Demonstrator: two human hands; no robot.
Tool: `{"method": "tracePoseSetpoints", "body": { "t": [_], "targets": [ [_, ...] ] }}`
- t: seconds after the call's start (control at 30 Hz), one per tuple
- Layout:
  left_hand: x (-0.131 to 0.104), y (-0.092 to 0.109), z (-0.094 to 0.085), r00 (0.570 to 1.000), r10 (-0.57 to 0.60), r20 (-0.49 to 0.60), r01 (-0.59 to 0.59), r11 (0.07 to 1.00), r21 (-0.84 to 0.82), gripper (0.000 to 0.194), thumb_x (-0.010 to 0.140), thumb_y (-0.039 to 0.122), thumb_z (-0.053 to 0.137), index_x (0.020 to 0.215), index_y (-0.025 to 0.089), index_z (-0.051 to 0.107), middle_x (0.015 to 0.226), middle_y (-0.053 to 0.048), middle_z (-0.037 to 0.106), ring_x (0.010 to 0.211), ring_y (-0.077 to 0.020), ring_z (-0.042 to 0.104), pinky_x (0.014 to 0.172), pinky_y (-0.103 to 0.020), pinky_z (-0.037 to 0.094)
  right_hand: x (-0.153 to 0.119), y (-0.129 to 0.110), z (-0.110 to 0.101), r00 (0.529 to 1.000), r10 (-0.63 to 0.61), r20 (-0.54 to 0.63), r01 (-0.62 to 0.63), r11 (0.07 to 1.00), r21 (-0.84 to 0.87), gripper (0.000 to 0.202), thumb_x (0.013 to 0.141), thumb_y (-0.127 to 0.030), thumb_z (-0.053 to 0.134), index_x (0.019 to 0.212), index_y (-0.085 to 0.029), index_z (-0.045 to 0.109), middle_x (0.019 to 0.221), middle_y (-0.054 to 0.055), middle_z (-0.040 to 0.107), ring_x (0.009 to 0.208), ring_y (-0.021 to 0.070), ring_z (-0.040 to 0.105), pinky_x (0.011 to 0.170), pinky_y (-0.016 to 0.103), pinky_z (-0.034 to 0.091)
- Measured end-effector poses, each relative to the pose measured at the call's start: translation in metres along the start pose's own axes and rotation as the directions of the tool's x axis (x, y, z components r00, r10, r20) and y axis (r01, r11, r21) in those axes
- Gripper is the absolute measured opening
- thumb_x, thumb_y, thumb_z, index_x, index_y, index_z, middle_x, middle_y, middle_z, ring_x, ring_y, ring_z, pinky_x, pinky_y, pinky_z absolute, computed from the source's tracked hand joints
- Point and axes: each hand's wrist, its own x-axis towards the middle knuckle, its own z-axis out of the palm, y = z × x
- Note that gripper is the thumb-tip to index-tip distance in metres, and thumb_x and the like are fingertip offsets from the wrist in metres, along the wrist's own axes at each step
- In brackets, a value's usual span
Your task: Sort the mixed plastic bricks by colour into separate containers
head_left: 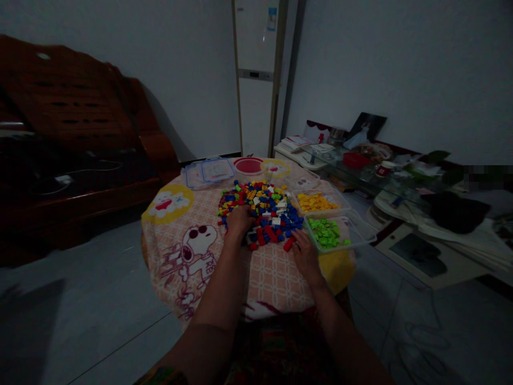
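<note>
A mixed pile of plastic building bricks (262, 200) in red, blue, yellow, white and green covers the middle of a round table (268, 278). My left hand (240, 219) reaches into the pile's near left side, fingers bent together and their tips hidden among the bricks. At the near right edge of the pile, my right hand (304, 250) has thumb and finger closed at a red building brick (289, 244). Just right of that hand stands a clear container with green bricks (326, 233). Behind it is another clear container with yellow bricks (316, 202).
A clear lid with a blue rim (210, 171) lies at the table's back left. A patterned cloth drapes over the edge. To the right, a cluttered glass-topped stand (340, 160) holds a red bowl (356, 160) and a cup (385, 169). A wooden bench (80, 117) stands at left.
</note>
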Motion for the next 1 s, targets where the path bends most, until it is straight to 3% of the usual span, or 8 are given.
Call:
{"method": "tracePoseSetpoints", "body": {
  "t": [0.17,0.33,0.5,0.67,0.77,0.87,0.93,1.0],
  "targets": [
    [-0.003,0.005,-0.001,0.999,0.009,0.032,-0.009,1.000,0.010,0.032,0.074,0.021,0.071,0.105,0.027,0.077,0.102,-0.004,0.079,0.100,-0.0244,0.071,0.075,-0.028,0.049,0.000,0.000,0.001,1.000,0.018,0.003,-0.018,1.000,-0.003,0.042,0.093,-0.020,0.046,0.127,-0.019,0.070,0.139,0.013,0.064,0.130,0.0264,0.058,0.116,0.050,0.042],
    [0.002,-0.002,0.003,1.000,0.023,0.007,-0.022,0.997,-0.069,0.027,0.069,0.017,0.073,0.094,0.026,0.079,0.091,-0.004,0.079,0.092,-0.0241,0.071,0.071,-0.027,0.048,0.000,0.002,0.001,1.000,0.003,0.003,-0.003,1.000,-0.008,0.043,0.092,-0.019,0.047,0.129,-0.020,0.070,0.140,0.013,0.063,0.130,0.0259,0.058,0.116,0.050,0.042],
    [0.010,-0.012,0.010,0.997,0.040,-0.068,-0.060,0.946,-0.319,0.022,0.069,0.017,0.072,0.089,0.022,0.078,0.085,-0.002,0.078,0.083,-0.0192,0.070,0.071,-0.025,0.049,0.000,0.002,0.000,1.000,0.003,0.003,-0.003,1.000,-0.006,0.042,0.092,-0.019,0.047,0.128,-0.021,0.070,0.139,0.012,0.064,0.130,0.0253,0.058,0.117,0.048,0.043],
    [0.016,-0.012,0.023,0.990,0.112,-0.083,-0.139,0.750,-0.646,0.020,0.070,0.022,0.068,0.087,0.016,0.075,0.078,-0.003,0.075,0.071,-0.0171,0.068,0.067,-0.026,0.050,0.001,0.000,0.000,1.000,0.019,0.012,-0.019,1.000,-0.015,0.043,0.092,-0.020,0.047,0.128,-0.018,0.070,0.140,0.014,0.063,0.131,0.0270,0.057,0.117,0.050,0.042],
    [0.014,0.002,0.033,0.982,0.175,-0.066,-0.163,0.630,-0.760,0.018,0.068,0.023,0.069,0.083,0.014,0.074,0.072,-0.002,0.072,0.065,-0.0157,0.065,0.063,-0.025,0.050,0.000,0.000,0.000,1.000,0.013,0.007,-0.012,1.000,-0.014,0.043,0.092,-0.020,0.046,0.128,-0.016,0.069,0.140,0.015,0.063,0.131,0.0264,0.057,0.117,0.049,0.042],
    [0.004,0.030,0.045,0.959,0.276,-0.056,-0.205,0.546,-0.812,0.016,0.069,0.024,0.071,0.081,0.014,0.074,0.071,-0.002,0.072,0.065,-0.0160,0.066,0.064,-0.026,0.052,0.000,0.001,0.001,1.000,-0.005,0.002,0.005,1.000,-0.007,0.043,0.092,-0.019,0.046,0.129,-0.017,0.069,0.140,0.014,0.063,0.131,0.0262,0.057,0.116,0.049,0.042],
    [-0.005,0.054,0.054,0.930,0.364,-0.044,-0.229,0.481,-0.846,0.017,0.073,0.023,0.069,0.086,0.014,0.075,0.077,-0.004,0.075,0.069,-0.0177,0.069,0.069,-0.028,0.055,0.001,0.002,0.001,1.000,-0.015,-0.004,0.015,1.000,-0.004,0.043,0.093,-0.020,0.046,0.129,-0.018,0.069,0.140,0.014,0.063,0.131,0.0264,0.057,0.116,0.050,0.043],
    [-0.014,0.074,0.061,0.874,0.483,-0.042,-0.274,0.421,-0.865,0.027,0.077,0.023,0.068,0.101,0.015,0.077,0.096,-0.008,0.078,0.084,-0.0210,0.072,0.079,-0.032,0.058,0.001,0.003,0.001,1.000,-0.023,-0.001,0.023,1.000,-0.005,0.043,0.092,-0.020,0.046,0.129,-0.018,0.068,0.139,0.015,0.063,0.131,0.0267,0.058,0.115,0.050,0.044]
  ]
}}
